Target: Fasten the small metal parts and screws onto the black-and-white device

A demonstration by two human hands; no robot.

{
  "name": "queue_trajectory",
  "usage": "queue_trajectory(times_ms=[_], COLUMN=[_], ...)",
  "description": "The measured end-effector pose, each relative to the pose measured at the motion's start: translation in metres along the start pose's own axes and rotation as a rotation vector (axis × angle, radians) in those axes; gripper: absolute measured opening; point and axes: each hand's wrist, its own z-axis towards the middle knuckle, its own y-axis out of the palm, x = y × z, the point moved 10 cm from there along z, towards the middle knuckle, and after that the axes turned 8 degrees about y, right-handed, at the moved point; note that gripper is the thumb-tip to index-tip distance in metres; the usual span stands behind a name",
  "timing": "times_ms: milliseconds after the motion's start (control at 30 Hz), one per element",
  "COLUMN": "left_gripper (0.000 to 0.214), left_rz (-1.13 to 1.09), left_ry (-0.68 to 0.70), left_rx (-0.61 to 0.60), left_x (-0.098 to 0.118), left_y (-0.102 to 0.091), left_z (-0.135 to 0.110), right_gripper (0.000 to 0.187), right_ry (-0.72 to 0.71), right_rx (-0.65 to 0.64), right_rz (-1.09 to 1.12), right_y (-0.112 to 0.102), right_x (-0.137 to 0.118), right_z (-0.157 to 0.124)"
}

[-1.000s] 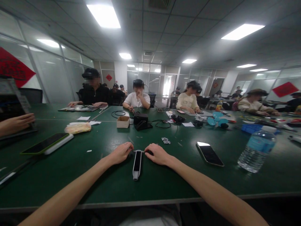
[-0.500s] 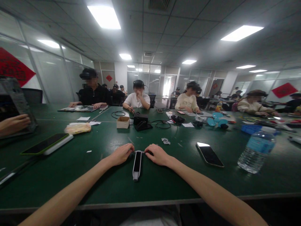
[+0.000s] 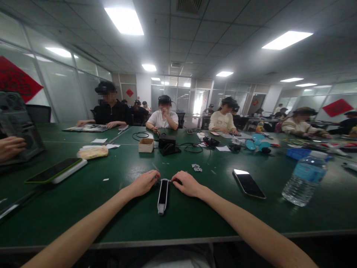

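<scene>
A slim, long device (image 3: 162, 196) with a white rim and a dark face lies on the table, pointing away from me. My left hand (image 3: 145, 182) rests by its far left corner, thumb and fingers pinched together. On the opposite side, my right hand (image 3: 186, 183) is closed at the far right corner, thumb against fingers. Something thin and small shows at the right fingertips, too small to name. What the left fingertips pinch, if anything, is hidden. Beyond the right hand lie several small grey-white pieces (image 3: 196, 168).
On the green table (image 3: 212, 219) lie a phone (image 3: 249, 183), a water bottle (image 3: 305, 178), a small box (image 3: 146, 145), a black stand (image 3: 167, 143) and a green-edged phone (image 3: 54, 170). A co-worker's hand (image 3: 12, 149) touches a metal case (image 3: 21, 126) at left. Other people sit opposite.
My left fingertips have shifted very slightly; my right hand and the device look unmoved. At far left, the co-worker's hand has moved left and the metal case has turned. Opposite, a flat board has slid left.
</scene>
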Motion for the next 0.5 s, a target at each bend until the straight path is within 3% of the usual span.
queue_trajectory(times_ms=[500], left_gripper=[0.024], left_rz=[0.007], left_ry=[0.045], left_rx=[0.016], left_x=[0.0031], left_y=[0.0003], left_z=[0.0008], right_gripper=[0.016], right_ry=[-0.007], right_rx=[0.016], right_rz=[-0.01], right_y=[0.0048], right_x=[0.0059], right_z=[0.0017])
